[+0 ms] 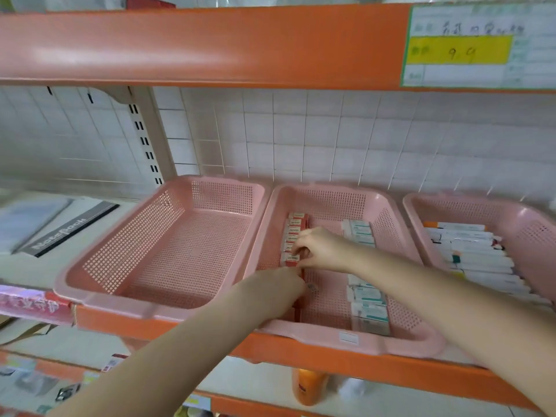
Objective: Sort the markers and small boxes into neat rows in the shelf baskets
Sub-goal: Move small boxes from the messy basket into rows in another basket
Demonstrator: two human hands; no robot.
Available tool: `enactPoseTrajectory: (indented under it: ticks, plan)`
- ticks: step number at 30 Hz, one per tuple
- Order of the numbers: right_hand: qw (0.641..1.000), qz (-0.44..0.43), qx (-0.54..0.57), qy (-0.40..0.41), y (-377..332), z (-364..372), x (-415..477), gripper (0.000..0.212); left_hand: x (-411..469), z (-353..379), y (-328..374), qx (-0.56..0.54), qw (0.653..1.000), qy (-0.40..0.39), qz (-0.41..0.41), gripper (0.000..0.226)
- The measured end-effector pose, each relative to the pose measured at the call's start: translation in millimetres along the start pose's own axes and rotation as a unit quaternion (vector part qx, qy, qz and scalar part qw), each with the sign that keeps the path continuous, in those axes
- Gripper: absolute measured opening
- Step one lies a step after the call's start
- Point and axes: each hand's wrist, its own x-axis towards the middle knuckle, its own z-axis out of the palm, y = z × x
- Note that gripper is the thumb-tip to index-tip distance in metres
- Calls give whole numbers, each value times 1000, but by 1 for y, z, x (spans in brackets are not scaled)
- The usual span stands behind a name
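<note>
While the right hand [319, 248] pinches a red-and-white small box [291, 260] in the row of boxes [294, 228] along the left wall of the middle pink basket [331, 203], the left hand [278, 285] reaches into the same row nearer the front rim. Its fingers are hidden, so its grip cannot be told. Teal-and-white boxes [368, 305] line the right wall. Markers [475, 257] lie stacked in a row in the right-hand basket [451, 209].

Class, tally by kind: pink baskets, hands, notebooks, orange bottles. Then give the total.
Pink plastic mesh baskets: 3
Bare hands: 2, right pinching a small red-and-white box
Black-and-grey notebook: 1
Orange plastic bottle: 1
Total: 7
</note>
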Motion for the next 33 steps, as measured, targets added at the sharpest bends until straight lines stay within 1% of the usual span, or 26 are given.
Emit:
enactPoseTrajectory:
  ticks: [4,10,15,17,19,21,23,26,29,33]
  plan:
    - [1000,1,17,-27,10,-5,-7,38,-1,-3,2,-18,1000,-8,-4,32]
    - [999,20,41,7,6,5,-3,37,4,-9,-1,-54,998,-40,3,38]
    - [999,12,39,2,6,0,-7,41,18,-9,-10,-66,994,-84,12,43]
    - [998,18,63,13,10,-5,-15,43,24,-10,-13,-74,992,-106,13,42]
    - [997,16,69,21,16,-10,-26,38,31,-12,-16,-64,990,-121,25,35]
    - [998,8,67,-16,23,-17,-42,29,38,-16,-18,-57,989,-132,40,29]
    - [994,3,69,-80,28,-22,-57,23,41,-19,-19,-49,988,-136,47,27]
    - [988,-15,48,-146,30,-19,-72,25,43,-20,-19,-37,989,-135,49,27]
    - [987,-27,8,-160,30,-14,-75,24,46,-21,-18,-24,988,-142,50,27]
    - [987,-17,14,-161,35,-16,-76,26,49,-24,-18,-11,985,-168,41,27]
